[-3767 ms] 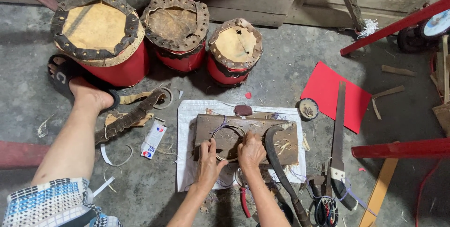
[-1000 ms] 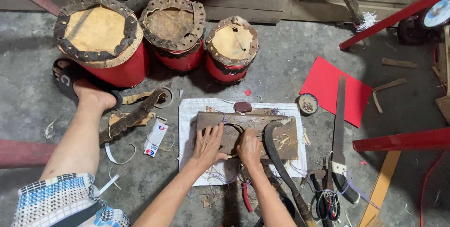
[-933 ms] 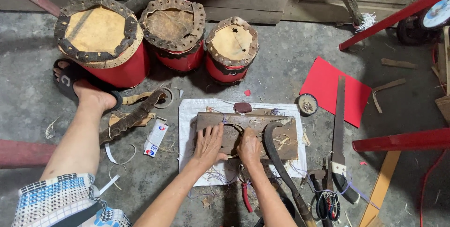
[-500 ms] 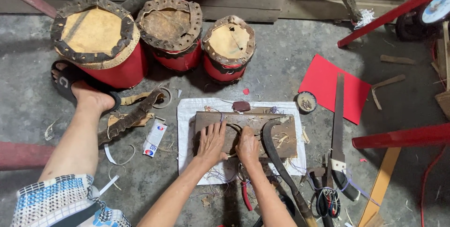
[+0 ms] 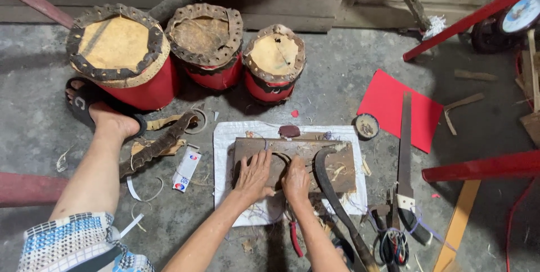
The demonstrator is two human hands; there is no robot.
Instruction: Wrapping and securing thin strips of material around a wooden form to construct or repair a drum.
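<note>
Both hands down on the flat brown wooden board (image 5: 292,162), side by side. Left hand (image 5: 254,175) spread, palm flat, pinning the near-left part of the board so it does not slide. Right hand (image 5: 296,179) just beside it, fingers curled and pressed onto a thin bent ring of strip (image 5: 281,162) lying on the board; whether I pinch the strip or only press it I cannot tell.

Board sits on a white woven sack sheet (image 5: 225,154) spread over the grey concrete floor (image 5: 326,86), apparently to catch the pale shavings around it. Curved dark sickle blade (image 5: 329,185) rests across the board's right end, handle toward me, within reach of the right hand. Long flat saw (image 5: 404,154) lies further right.

Three red drums with laced hide tops (image 5: 205,50) stand in a row beyond the sheet, well apart from the hands.

My sandalled foot (image 5: 98,112) is out left, bracing my seat.
</note>
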